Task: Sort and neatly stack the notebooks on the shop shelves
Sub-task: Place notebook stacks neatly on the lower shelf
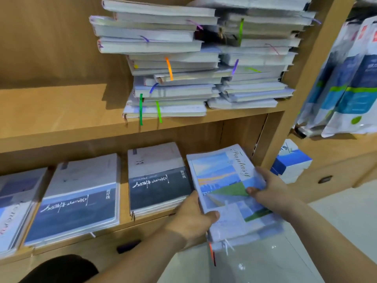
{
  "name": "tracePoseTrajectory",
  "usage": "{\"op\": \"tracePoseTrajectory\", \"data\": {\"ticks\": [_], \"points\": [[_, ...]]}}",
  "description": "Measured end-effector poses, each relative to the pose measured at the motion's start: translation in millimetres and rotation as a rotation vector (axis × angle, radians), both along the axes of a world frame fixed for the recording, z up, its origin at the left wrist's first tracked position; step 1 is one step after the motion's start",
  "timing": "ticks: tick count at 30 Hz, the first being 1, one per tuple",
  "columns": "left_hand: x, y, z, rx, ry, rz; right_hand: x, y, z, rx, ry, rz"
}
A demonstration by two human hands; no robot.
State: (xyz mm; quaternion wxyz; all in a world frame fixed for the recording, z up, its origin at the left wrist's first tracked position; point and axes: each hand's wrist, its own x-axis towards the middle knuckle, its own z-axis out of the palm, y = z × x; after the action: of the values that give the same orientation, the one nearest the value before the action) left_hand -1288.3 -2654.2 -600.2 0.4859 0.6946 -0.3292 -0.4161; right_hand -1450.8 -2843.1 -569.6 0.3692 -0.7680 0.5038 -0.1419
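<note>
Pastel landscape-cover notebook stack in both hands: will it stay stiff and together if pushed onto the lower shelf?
Probably stiff: the pastel landscape-cover notebook stack lies flat though the left hand and right hand hold only its edges. Its glossy wrapping suggests the books may slip over each other. The dangling ribbon markers could snag on the wooden shelf edge.

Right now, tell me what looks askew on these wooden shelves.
The left pile of white-edged notebooks on the upper wooden shelf is ragged: books jut out at different angles, ribbons dangling over the edge. The dark-covered stacks below lie squarer.
</note>
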Motion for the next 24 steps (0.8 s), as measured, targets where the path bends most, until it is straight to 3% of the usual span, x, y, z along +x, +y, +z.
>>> {"op": "tracePoseTrajectory", "data": {"ticks": [8, 17, 24], "points": [[-8, 4, -1, -0.107, 0.147, 0.150, 13, -3, -18, 0.058, 0.023, -0.024], [-30, 4, -12, -0.065, 0.143, 0.381, 24, -4, -9, 0.025, -0.026, 0.036], [-20, -15, -7, -0.137, 0.141, 0.389, 26, -8, -14, 0.017, -0.089, 0.000]]}}
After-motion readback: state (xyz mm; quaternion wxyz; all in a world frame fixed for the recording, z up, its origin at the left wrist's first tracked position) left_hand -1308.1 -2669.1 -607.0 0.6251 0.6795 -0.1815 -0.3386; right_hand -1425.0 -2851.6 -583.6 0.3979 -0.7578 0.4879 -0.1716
